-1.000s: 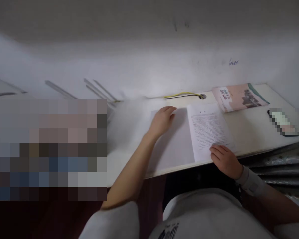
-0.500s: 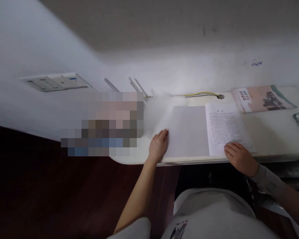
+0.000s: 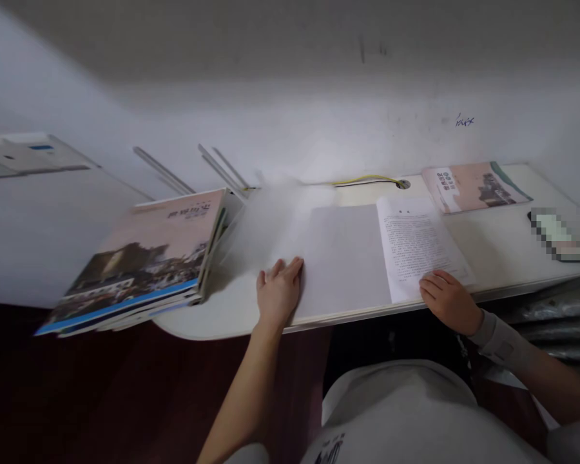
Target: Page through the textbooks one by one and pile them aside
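Observation:
An open book [image 3: 408, 241] lies on the white desk [image 3: 497, 248], a plain grey page on its left and a printed page on its right. My left hand [image 3: 279, 293] rests by the book's left edge, fingers spread and holding nothing. On the lower part of the printed page lies my right hand [image 3: 449, 301]. Its fingers are side by side and slightly bent, with the thumb hidden. A translucent, whitish plastic sheet [image 3: 265, 222] spreads left of the book, beyond my left hand.
A stack of books [image 3: 140, 258] with a pink cover on top overhangs the desk's left end. Another pink book [image 3: 476, 187] lies at the back right, near a phone [image 3: 555, 235]. A yellow cable [image 3: 367, 178] runs along the wall into a desk hole [image 3: 403, 184].
The camera view has turned, bringing the book stack and phone more fully into sight. My left hand's fingers have spread apart. The right hand stays on the page, its fingers slightly more bent.

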{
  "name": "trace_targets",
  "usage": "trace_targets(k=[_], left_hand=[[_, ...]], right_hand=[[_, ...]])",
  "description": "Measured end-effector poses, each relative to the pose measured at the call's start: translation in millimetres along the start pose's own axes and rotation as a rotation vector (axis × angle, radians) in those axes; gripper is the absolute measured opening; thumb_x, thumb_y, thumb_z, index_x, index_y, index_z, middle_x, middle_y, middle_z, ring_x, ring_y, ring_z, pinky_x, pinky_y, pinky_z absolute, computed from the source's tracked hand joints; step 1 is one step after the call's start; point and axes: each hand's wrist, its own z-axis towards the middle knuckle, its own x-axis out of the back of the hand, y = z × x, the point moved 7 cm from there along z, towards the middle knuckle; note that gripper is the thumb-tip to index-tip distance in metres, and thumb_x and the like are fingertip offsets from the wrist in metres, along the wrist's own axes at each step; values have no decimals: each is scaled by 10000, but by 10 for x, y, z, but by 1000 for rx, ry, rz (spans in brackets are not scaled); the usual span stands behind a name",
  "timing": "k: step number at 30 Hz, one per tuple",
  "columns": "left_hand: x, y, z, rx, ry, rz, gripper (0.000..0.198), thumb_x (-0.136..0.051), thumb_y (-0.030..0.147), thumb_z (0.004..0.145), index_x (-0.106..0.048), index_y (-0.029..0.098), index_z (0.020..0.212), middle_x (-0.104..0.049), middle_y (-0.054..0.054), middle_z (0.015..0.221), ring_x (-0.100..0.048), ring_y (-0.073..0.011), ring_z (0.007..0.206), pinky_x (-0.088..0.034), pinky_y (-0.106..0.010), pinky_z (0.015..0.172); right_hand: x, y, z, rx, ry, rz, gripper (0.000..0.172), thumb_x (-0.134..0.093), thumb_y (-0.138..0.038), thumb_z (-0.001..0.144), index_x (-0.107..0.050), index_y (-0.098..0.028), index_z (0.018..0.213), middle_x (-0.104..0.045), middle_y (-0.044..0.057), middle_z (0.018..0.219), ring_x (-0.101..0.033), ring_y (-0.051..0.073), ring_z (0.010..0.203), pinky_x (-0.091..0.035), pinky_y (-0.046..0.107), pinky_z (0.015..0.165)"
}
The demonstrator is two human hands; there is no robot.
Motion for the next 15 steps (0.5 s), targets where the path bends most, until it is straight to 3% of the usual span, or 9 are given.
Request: trace_targets(k=[5,10,12,15], left_hand=[[97,77,13,-32,18,16,411,-323,225,916,-604,283,1210,-582,-16,1322,-451,-270,1279,-273,-484,1070],[210,183,93,-32,15,58,407,-299,305,921,-677,225,1049,-676,-109,1140,-569,-306,1106,-414,-448,911],[205,176,182,5,-21,35,429,-286,306,913,-658,178,1086,-679,-148,1096,-605,-298,1035,-439,-414,868],[150,111,347,64,-131,-141,422,-347,353,880,-629,137,1107,-699,-151,982,-644,-267,930,-465,-350,797]], right_hand=[[107,148,66,-85,9,157,154,-525,-204,904,-670,-157,928,-694,83,1041,-610,192,959,-452,366,908],[66,640,149,-300,12,175,337,-516,-318,918,-615,-99,1154,-658,155,1158,-603,240,1055,-471,378,909],[-55,672,223,-283,-47,181,411,-533,-356,908,-583,-93,1220,-601,185,1252,-561,268,1145,-454,397,945],[-228,444,385,-130,-127,200,512,-550,-452,883,-530,-167,1308,-471,172,1409,-441,310,1285,-387,472,1015]])
